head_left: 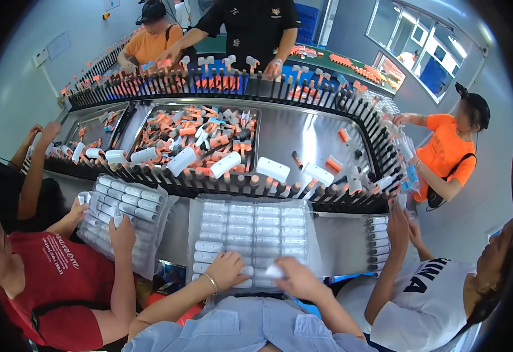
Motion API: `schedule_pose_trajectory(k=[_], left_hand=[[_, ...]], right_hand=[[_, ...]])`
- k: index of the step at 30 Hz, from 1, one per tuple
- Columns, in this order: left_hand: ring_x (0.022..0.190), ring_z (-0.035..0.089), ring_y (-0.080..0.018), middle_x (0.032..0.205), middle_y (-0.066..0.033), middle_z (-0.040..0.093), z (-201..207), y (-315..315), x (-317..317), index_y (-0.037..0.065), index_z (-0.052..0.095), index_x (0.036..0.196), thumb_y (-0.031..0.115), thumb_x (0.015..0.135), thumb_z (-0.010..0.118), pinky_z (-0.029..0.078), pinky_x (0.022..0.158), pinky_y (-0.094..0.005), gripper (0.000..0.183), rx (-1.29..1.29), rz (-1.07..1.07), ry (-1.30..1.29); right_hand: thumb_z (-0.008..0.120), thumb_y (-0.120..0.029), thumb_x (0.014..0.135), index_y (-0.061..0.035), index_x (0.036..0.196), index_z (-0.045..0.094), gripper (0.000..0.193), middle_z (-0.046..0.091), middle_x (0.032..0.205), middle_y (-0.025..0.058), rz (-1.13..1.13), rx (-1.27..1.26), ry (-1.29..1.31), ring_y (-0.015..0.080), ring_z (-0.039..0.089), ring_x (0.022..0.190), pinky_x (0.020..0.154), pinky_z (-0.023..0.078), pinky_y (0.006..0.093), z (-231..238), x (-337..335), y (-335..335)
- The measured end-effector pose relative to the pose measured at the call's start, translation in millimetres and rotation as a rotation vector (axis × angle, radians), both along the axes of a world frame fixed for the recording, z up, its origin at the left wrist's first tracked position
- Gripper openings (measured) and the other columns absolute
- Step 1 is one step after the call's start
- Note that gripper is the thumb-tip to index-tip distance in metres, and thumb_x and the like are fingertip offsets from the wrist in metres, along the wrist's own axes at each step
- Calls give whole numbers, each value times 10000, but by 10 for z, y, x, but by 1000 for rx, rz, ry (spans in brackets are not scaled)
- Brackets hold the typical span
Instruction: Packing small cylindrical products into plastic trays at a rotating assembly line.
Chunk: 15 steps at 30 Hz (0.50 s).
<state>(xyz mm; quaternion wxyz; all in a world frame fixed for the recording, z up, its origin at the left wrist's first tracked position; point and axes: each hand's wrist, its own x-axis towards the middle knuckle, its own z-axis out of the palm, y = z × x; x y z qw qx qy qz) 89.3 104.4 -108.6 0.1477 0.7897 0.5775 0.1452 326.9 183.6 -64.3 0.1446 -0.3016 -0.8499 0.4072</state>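
2 bare hands over 1 clear tray [316,249] of white casings [209,247], tray lying flat below both grips. Left to right. Well left of the grips: a red-shirted co-worker's tray [151,240], separate, low risk unless elbows meet. Left hand [227,271]: palm down, fingers bent over the near rows, touching an end casing [246,271]; can't tell if grasping or only pressing. Pressing too hard there could flex the thin plastic and pop neighbours out of their slots; the wrist bangle could snag an edge too. Just right of it, right hand [299,277]: pinching 1 loose casing [275,271] by the look of it, blurred. Smooth, rounded surface plus a fingertip-only hold could mean a slip or a scuff against the next row. The 2 hands sit close, so fingers may bump. Farther right of that pinch: a column of white parts [378,236], well apart, easy to mix up if trays drift together.
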Motion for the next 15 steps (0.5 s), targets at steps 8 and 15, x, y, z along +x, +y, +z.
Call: schedule_pose_trajectory(k=[8,15], left_hand=[[799,584,-404,897,-210,602,-222,-19,-163,51,432,1125,316,877,501,461,696,-462,369,-106,545,-482],[887,588,-351,981,-170,605,-420,339,59,125,455,1199,461,807,566,458,769,-424,528,-134,464,-572]], right_hand=[[538,-171,834,4,1215,407,439,589,894,286,-761,608,-145,450,578,803,675,457,482,670,-142,1479],[473,-254,871,4,957,617,308,547,1145,209,-362,1054,-517,314,572,931,795,471,362,-628,-124,2958]])
